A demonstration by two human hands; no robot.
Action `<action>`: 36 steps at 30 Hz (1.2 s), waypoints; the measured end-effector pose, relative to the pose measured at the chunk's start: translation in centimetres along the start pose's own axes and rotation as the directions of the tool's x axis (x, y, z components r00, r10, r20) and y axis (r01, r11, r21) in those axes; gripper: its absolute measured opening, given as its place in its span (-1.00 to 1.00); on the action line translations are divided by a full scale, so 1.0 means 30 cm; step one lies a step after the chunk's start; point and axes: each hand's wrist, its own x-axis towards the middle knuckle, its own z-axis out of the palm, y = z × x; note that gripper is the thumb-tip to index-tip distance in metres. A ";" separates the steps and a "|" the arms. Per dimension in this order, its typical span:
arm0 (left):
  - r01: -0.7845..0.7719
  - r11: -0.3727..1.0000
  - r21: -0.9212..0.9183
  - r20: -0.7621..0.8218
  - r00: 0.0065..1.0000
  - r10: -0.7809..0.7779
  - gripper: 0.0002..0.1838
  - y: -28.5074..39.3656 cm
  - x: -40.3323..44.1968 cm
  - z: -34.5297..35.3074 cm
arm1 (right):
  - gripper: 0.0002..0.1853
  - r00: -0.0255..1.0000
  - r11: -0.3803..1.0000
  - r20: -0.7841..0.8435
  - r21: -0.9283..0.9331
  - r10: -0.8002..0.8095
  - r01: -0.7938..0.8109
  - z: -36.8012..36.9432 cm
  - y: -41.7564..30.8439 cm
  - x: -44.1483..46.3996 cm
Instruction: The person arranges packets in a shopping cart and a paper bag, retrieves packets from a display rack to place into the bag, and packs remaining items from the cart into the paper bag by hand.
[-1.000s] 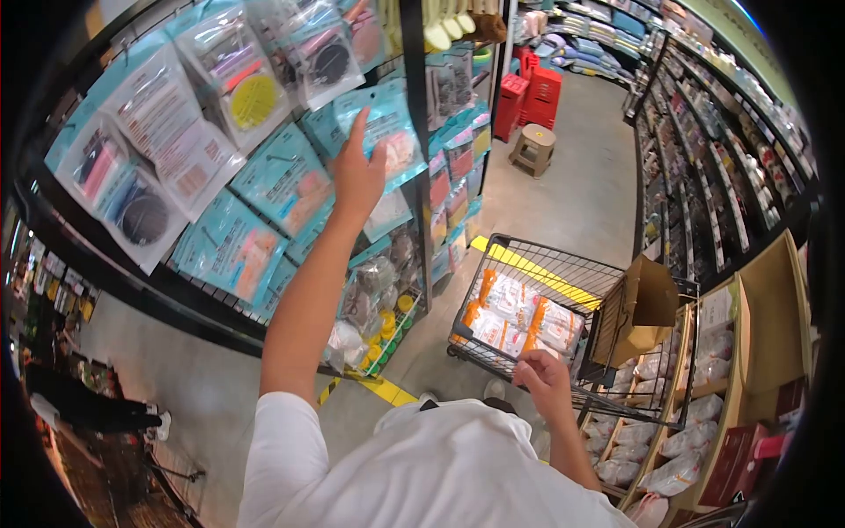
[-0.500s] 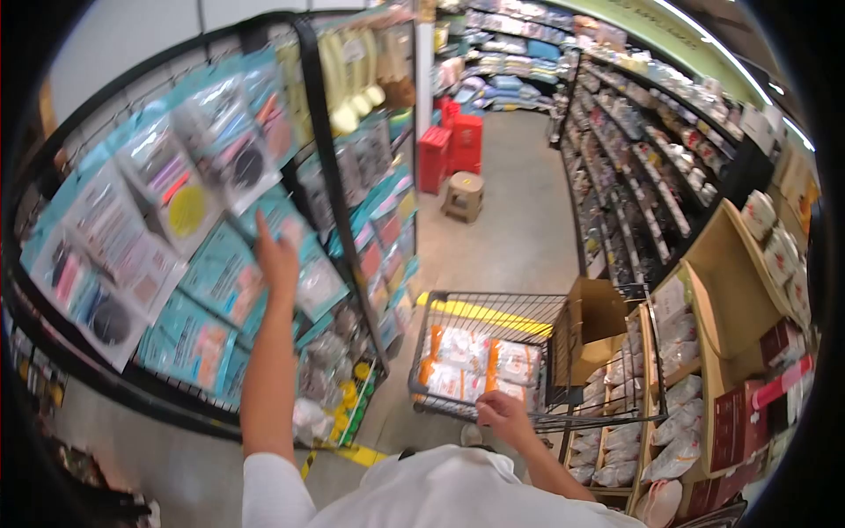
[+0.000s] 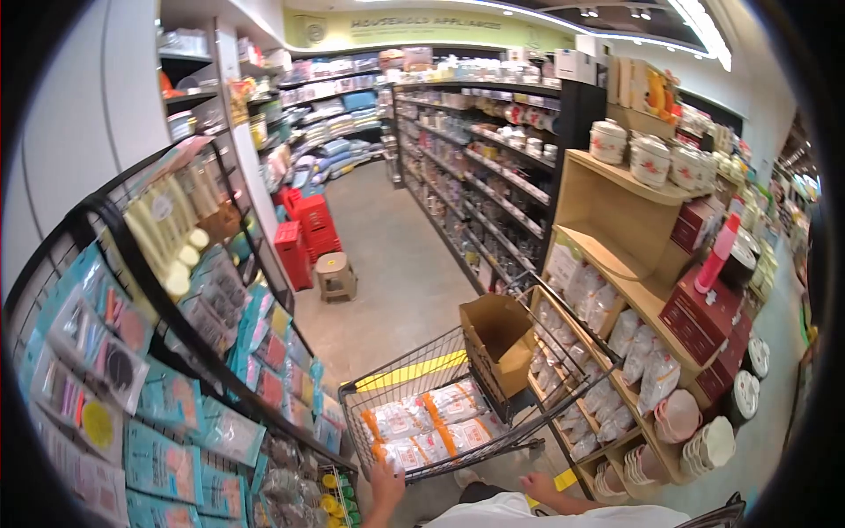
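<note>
A wire shopping cart (image 3: 506,451) stands right before me, holding several white packets with orange print (image 3: 458,403) and an open cardboard box (image 3: 499,343). At the cart's near left corner is my left hand (image 3: 385,484), fingers curled at the rim. My right hand (image 3: 539,486) hangs just below the cart's near side, fingers closed, with nothing visible in them. To the left, a wire rack bears teal packs (image 3: 163,458) and clear bags of colourful utensils (image 3: 106,352), apart from both hands.
On the right, a wooden display (image 3: 576,194) carries floral pots (image 3: 650,160), wrapped bowls and stacked cups (image 3: 709,443). Down the aisle stand a beige stool (image 3: 335,275), red stools (image 3: 315,227) and long stocked shelves (image 3: 475,167). Green and yellow items (image 3: 339,502) sit low beside the rack.
My left hand has left the teal packs on the rack and come down to the cart's corner. The view has swung right. My right hand is now lower, below the cart's near side.
</note>
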 end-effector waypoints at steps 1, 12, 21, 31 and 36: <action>-0.059 0.990 0.132 -0.026 0.998 0.063 -0.53 0.020 -0.020 0.027 | -0.65 1.000 1.000 -0.024 -0.007 0.017 -0.017 -0.030 0.031 -0.033; 0.037 0.959 0.282 0.235 0.966 -0.106 -0.54 -0.065 -0.041 0.152 | -0.84 0.885 0.987 -0.439 -0.039 -0.156 0.155 -0.204 0.057 0.060; 0.482 0.749 0.454 0.265 0.730 -0.630 -0.61 0.035 0.089 0.214 | -0.54 0.867 0.805 -0.024 -0.384 -0.497 0.451 -0.388 -0.069 0.462; 0.725 0.557 0.405 0.355 0.437 -0.827 -0.33 -0.040 0.313 0.420 | -0.45 0.892 0.836 0.248 -0.321 -0.379 0.445 -0.418 -0.036 0.533; 0.908 0.344 0.237 0.096 0.331 -0.939 -0.13 -0.422 0.260 0.669 | -0.44 0.919 0.888 0.321 -0.316 -0.230 0.333 -0.426 -0.069 0.552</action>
